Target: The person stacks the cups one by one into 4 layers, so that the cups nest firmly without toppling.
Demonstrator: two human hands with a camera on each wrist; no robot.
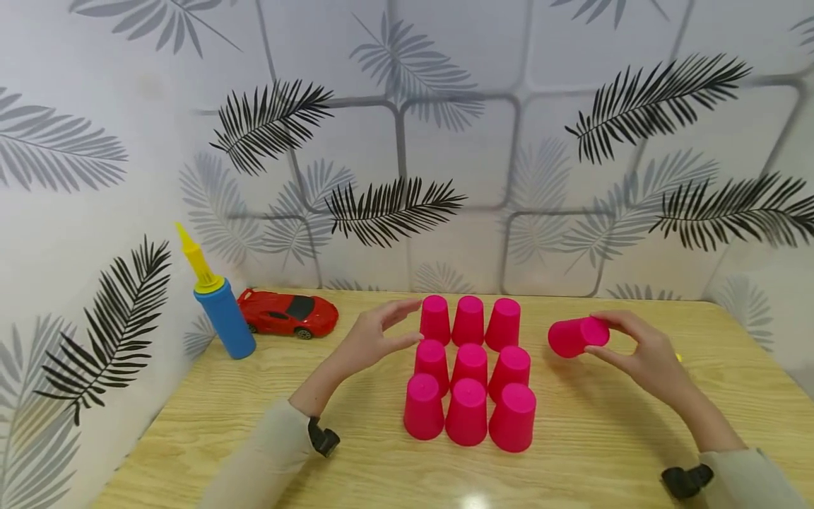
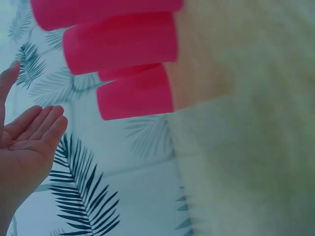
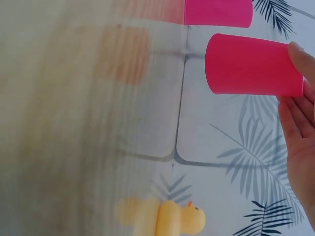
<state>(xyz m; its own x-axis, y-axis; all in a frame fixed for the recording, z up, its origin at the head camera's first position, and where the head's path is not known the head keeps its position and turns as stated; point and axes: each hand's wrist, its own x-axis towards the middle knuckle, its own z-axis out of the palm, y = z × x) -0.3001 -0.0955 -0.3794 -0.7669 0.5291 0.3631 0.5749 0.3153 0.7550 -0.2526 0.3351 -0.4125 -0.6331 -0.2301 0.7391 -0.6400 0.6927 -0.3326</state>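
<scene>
Several pink plastic cups point(image 1: 469, 413) stand upside down on the wooden table in three rows of three. My right hand point(image 1: 655, 357) pinches one more pink cup point(image 1: 575, 337) by its base end, thumb on one side and fingers on the other. That cup point(image 3: 253, 65) is tilted, its wide end toward the left, and hangs above the tabletop in the right wrist view. My left hand point(image 1: 372, 337) is beside the back left cup point(image 1: 435, 322), fingers and thumb spread apart with nothing between them. Whether its fingertips touch that cup, I cannot tell.
A red toy car point(image 1: 289, 313) sits at the back left, beside a blue and yellow hand pump point(image 1: 225, 318) standing upright. A yellow toy duck point(image 3: 179, 218) is at the right, mostly hidden behind my right hand in the head view. A patterned wall point(image 1: 458, 155) borders the table's back.
</scene>
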